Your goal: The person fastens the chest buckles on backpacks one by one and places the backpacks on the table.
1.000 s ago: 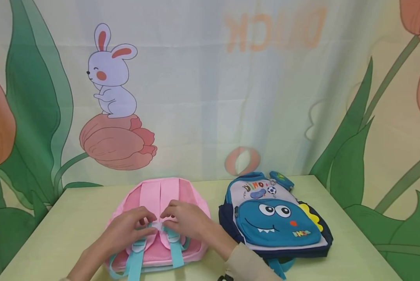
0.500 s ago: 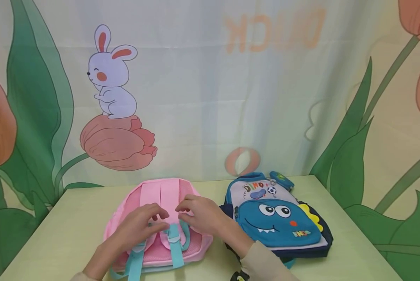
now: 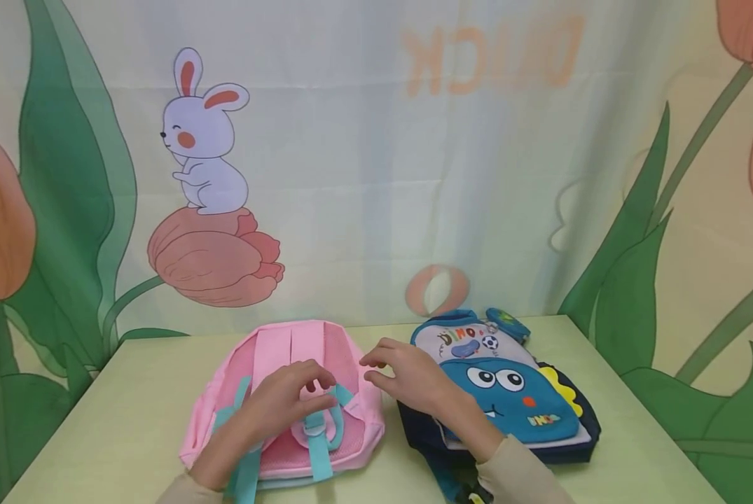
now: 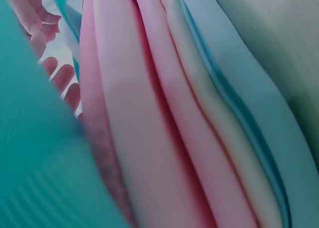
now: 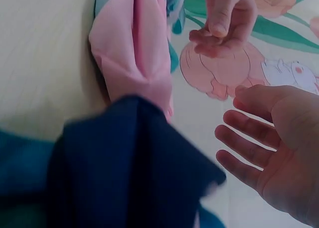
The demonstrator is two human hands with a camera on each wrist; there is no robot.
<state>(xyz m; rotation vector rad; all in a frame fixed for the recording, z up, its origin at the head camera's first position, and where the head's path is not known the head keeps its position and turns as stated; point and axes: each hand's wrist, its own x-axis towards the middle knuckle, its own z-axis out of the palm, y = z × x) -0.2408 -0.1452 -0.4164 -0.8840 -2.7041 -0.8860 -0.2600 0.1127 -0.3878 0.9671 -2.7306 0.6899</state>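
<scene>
- Pink cloth bag (image 3: 307, 343) on the left part of the surface (image 3: 130, 399), lying flat with its back panel and straps facing up.
- Teal straps (image 3: 320, 458) run down towards the near edge of that bag; one makes a loop near its right side, and another passes partly behind the left hand.
- Left hand (image 3: 288, 399) hangs over the middle of the pink bag, fingers loosely bent, thumb apart from the forefinger, with nothing in its hold. Whether the thumb brushes a strap, I cannot tell.
- Right hand (image 3: 408, 371) hovers between the two bags, thumb and fingers parted and gently curved, also holding nothing; its fingertips point towards the pink bag's right side.
- Blue bag (image 3: 521, 409) lies to the right of the pink one, just beside it, its dinosaur face up and partly covered by the right forearm.
- Small charm (image 3: 507, 324) sits at the top right corner of the blue bag.
- Beige sleeves (image 3: 517, 476) cover both forearms at the near edge.
- Printed curtain (image 3: 338, 140) behind, showing a white rabbit (image 3: 206, 140) on a fallen tulip (image 3: 212, 259).
</scene>
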